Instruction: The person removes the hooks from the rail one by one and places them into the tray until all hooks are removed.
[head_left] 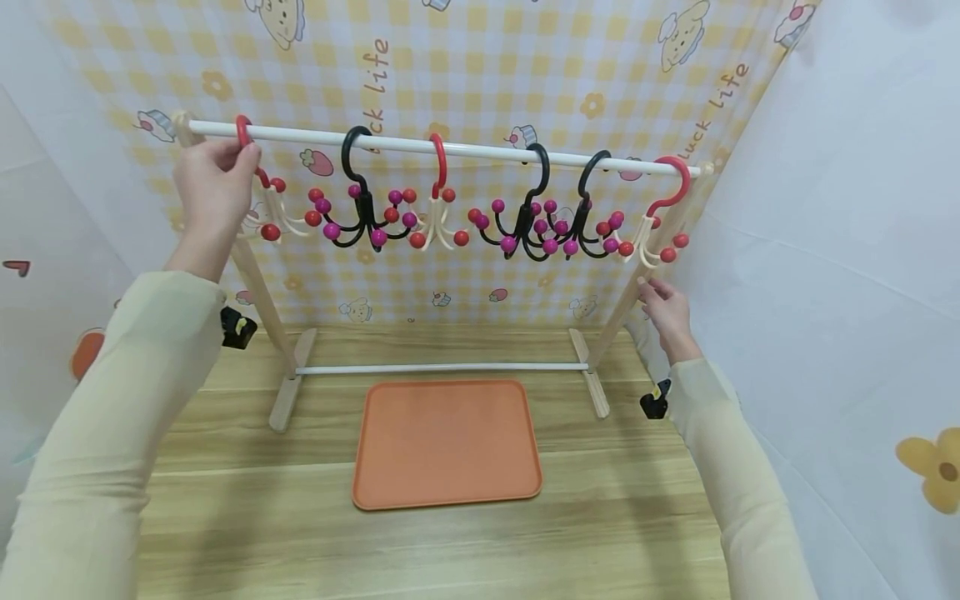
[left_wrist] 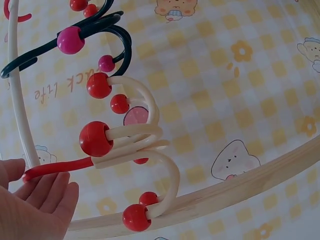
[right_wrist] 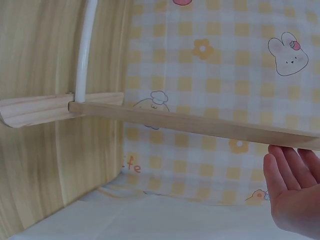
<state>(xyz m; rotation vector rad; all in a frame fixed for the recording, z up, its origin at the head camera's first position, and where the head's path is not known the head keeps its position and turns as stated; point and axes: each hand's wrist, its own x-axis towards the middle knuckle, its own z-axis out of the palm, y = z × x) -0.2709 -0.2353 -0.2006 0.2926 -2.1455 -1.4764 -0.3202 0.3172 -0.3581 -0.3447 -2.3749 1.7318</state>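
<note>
"Head view, nearest part first: what's there?"

"Two pale sleeves (head_left: 93, 450), then the wooden surface (head_left: 465, 550) with an orange tray (head_left: 450, 446) on it. Beyond the tray, a white lower bar (head_left: 442, 367) runs across the foot of a wooden stand (head_left: 263, 300)."

"And the grips?"

"Right grip (head_left: 670, 317): fingers fairly straight, holding nothing, with the tips at the right post (right_wrist: 200, 125); they look to be touching it. Left grip (head_left: 213, 183): thumb and fingers clamped on the red hook of the leftmost hanger (head_left: 272, 204)."

"Is that hanger on the stand?"

"Yes, its hook goes over the upper rail (head_left: 480, 151), near the left end."

"How far along would you say things are?"

"Well along, if this is hanging up. Going right come a black hanger (head_left: 364, 208), a red-hooked middle hanger (head_left: 435, 212), two more black ones and a red-hooked rightmost hanger (head_left: 644, 229). All five hang by their hooks with no hand on them."

"So what's left?"

"Just the one in hand, I'd judge. I see no hanger off the rail, but I can't tell whether this hook is being placed or merely steadied."

"And farthest back?"

"Yellow checked cloth (head_left: 465, 75), behind everything."
</note>
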